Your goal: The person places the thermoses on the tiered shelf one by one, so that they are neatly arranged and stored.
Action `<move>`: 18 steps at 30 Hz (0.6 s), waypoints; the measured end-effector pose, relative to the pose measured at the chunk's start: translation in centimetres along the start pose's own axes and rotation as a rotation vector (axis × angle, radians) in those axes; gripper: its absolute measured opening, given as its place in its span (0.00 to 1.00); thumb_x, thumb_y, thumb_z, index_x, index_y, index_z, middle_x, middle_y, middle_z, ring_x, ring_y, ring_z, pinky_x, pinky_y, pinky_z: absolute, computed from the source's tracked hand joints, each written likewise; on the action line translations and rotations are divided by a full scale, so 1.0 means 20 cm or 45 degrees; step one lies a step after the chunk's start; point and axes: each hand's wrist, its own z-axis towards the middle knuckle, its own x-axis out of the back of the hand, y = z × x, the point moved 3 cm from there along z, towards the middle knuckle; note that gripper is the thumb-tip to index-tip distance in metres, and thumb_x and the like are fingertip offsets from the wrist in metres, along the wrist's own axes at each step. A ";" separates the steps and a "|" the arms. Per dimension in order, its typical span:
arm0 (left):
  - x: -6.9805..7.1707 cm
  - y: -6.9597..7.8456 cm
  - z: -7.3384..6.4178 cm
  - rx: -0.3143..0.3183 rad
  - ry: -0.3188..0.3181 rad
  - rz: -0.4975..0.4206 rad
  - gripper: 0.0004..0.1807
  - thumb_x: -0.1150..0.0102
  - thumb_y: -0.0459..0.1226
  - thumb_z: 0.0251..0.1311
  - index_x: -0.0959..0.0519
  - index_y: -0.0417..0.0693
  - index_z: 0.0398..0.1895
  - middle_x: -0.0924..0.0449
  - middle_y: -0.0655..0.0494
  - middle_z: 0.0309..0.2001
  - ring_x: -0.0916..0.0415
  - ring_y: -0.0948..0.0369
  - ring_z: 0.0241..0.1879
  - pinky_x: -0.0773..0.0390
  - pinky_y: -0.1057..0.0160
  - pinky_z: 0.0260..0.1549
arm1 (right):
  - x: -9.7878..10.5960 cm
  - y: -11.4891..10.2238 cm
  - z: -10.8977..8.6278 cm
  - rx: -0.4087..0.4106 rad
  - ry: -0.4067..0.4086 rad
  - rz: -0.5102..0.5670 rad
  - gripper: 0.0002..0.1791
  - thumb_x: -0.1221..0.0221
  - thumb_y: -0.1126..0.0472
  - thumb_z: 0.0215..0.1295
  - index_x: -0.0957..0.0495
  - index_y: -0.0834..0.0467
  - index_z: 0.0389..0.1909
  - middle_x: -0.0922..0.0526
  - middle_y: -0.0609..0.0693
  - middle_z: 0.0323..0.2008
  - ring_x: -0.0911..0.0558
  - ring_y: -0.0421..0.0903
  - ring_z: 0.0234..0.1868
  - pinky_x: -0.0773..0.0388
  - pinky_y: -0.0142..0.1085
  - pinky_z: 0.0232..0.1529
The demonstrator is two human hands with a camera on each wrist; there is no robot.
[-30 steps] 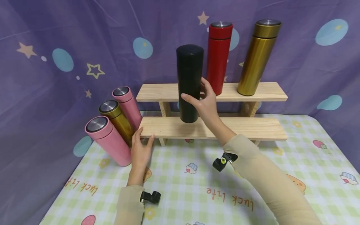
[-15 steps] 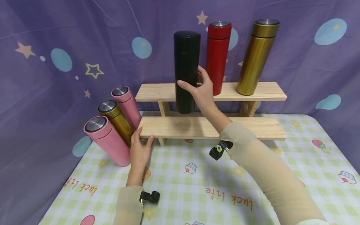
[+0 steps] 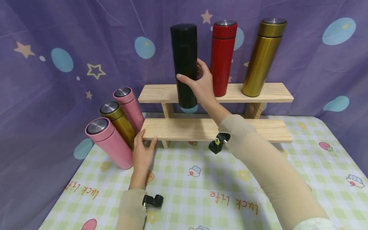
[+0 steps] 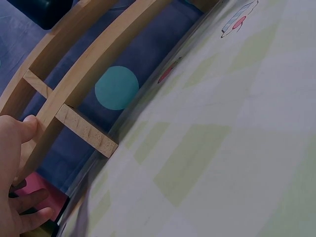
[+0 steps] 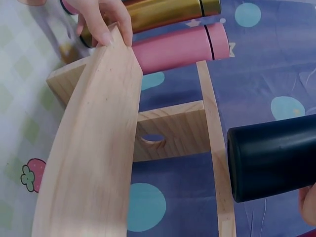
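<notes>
In the head view, my right hand [image 3: 202, 83] grips a black thermos bottle [image 3: 186, 54] round its lower half, thumb across the front. The bottle is upright and hangs in front of the upper step, left of the red bottle [image 3: 223, 60]. In the right wrist view the black bottle's base [image 5: 237, 165] stands off the upper board. My left hand [image 3: 142, 155] holds the left front corner of the wooden two-step stand [image 3: 178, 129]; the right wrist view shows its thumb and fingers [image 5: 120, 19] on either side of the board's end.
A gold bottle [image 3: 263, 62] stands on the upper step, right of the red one. Left of the stand, a near pink bottle [image 3: 110, 143], another gold bottle [image 3: 122, 123] and a far pink bottle [image 3: 130, 107] stand on the checked tablecloth [image 3: 178, 195]. A purple curtain [image 3: 115, 41] hangs behind.
My right hand has raised the black bottle and carried it slightly left, from above the lower step to the upper step's level. The left hand stays at the stand's corner.
</notes>
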 end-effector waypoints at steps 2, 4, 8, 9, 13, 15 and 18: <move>0.00 0.00 0.00 0.001 0.000 -0.003 0.39 0.43 0.56 0.66 0.41 0.53 0.76 0.44 0.50 0.74 0.33 0.49 0.63 0.35 0.43 0.60 | 0.00 0.00 0.01 -0.010 -0.004 -0.013 0.39 0.29 0.53 0.56 0.33 0.54 0.69 0.24 0.50 0.57 0.26 0.46 0.53 0.25 0.39 0.53; 0.00 0.00 0.00 0.004 0.002 -0.004 0.39 0.43 0.56 0.66 0.41 0.53 0.76 0.44 0.50 0.74 0.33 0.49 0.63 0.35 0.42 0.60 | -0.01 0.00 0.03 -0.017 -0.007 -0.023 0.39 0.29 0.53 0.56 0.34 0.54 0.69 0.24 0.50 0.57 0.26 0.46 0.53 0.25 0.39 0.53; 0.00 0.00 0.00 0.005 0.003 0.003 0.39 0.43 0.57 0.66 0.41 0.53 0.75 0.44 0.50 0.74 0.32 0.48 0.63 0.35 0.42 0.60 | -0.02 0.00 0.05 -0.017 0.000 -0.019 0.39 0.29 0.54 0.56 0.33 0.55 0.68 0.24 0.51 0.57 0.25 0.47 0.53 0.25 0.39 0.53; 0.00 0.00 0.00 0.006 0.002 0.002 0.39 0.43 0.57 0.66 0.41 0.53 0.76 0.45 0.50 0.74 0.33 0.48 0.63 0.36 0.42 0.60 | -0.02 0.00 0.05 -0.017 -0.001 -0.021 0.40 0.29 0.54 0.56 0.34 0.55 0.68 0.24 0.51 0.57 0.25 0.47 0.52 0.25 0.39 0.53; 0.00 0.00 0.00 0.012 -0.002 0.002 0.39 0.43 0.56 0.66 0.41 0.53 0.76 0.45 0.50 0.74 0.33 0.48 0.64 0.36 0.42 0.60 | -0.04 0.00 0.06 -0.019 -0.015 -0.039 0.40 0.29 0.55 0.57 0.35 0.55 0.70 0.24 0.52 0.58 0.25 0.46 0.53 0.26 0.38 0.54; 0.00 0.00 0.00 0.013 -0.001 0.002 0.39 0.43 0.56 0.66 0.41 0.53 0.76 0.45 0.50 0.74 0.33 0.48 0.64 0.36 0.42 0.60 | -0.04 0.00 0.07 -0.016 -0.026 -0.054 0.41 0.29 0.54 0.57 0.35 0.55 0.70 0.25 0.52 0.59 0.25 0.46 0.54 0.26 0.38 0.55; 0.00 0.00 0.00 0.012 -0.002 0.003 0.39 0.43 0.57 0.66 0.41 0.53 0.76 0.45 0.50 0.74 0.33 0.48 0.64 0.36 0.41 0.60 | -0.04 0.00 0.08 -0.018 -0.039 -0.084 0.41 0.29 0.54 0.57 0.36 0.54 0.71 0.25 0.51 0.60 0.26 0.45 0.56 0.27 0.39 0.57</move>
